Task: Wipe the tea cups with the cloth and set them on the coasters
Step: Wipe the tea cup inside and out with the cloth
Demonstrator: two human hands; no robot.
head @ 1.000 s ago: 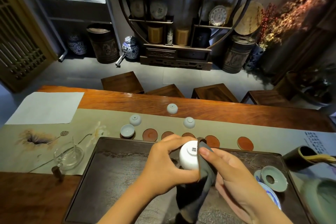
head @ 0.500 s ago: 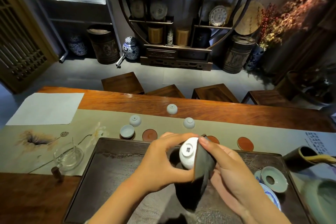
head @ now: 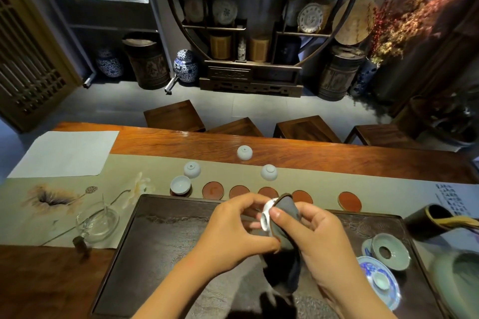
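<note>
My left hand holds a small white tea cup tipped on its side above the dark tea tray. My right hand presses a dark grey cloth against the cup, thumb on its foot; the cloth's tail hangs down. One white cup stands upright on the leftmost coaster. Several bare red-brown coasters line the runner behind the tray. Three more cups lie upside down beyond them.
A glass pitcher stands left of the tray. On the tray's right are a celadon strainer and a blue-and-white saucer. A dark holder and a green bowl sit far right. Stools line the table's far side.
The cup has turned from base-towards-me to lying on its side. My right hand has worked the cloth round over it, and both hands have risen slightly.
</note>
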